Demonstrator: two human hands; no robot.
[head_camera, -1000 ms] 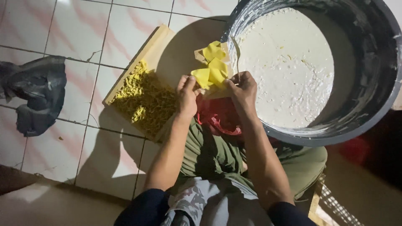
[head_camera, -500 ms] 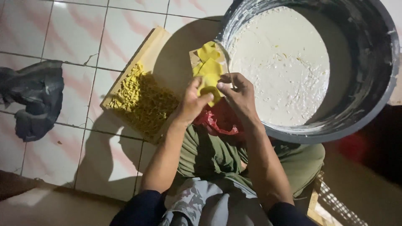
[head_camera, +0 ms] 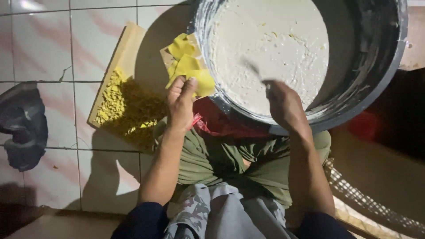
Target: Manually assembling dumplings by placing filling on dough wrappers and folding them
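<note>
The left hand (head_camera: 180, 102) pinches limp yellow sheets (head_camera: 188, 66) at ten o'clock off the big grey metal basin (head_camera: 380, 71) of white batter (head_camera: 270, 48). The right hand (head_camera: 283, 104), blurred, closes around a thin tool over the batter; drips could foul the yellow shreds (head_camera: 113, 99) on the wooden board (head_camera: 128, 40).

Both forearms are bare from the elbow down to the left hand (head_camera: 180, 104) and the right hand (head_camera: 284, 106). Dark navy sleeves (head_camera: 146, 221) are pushed up above the elbows. Olive-green cloth trousers (head_camera: 212, 159) cover the legs, with a grey camouflage-patterned garment (head_camera: 208, 212) nearer the camera.
</note>
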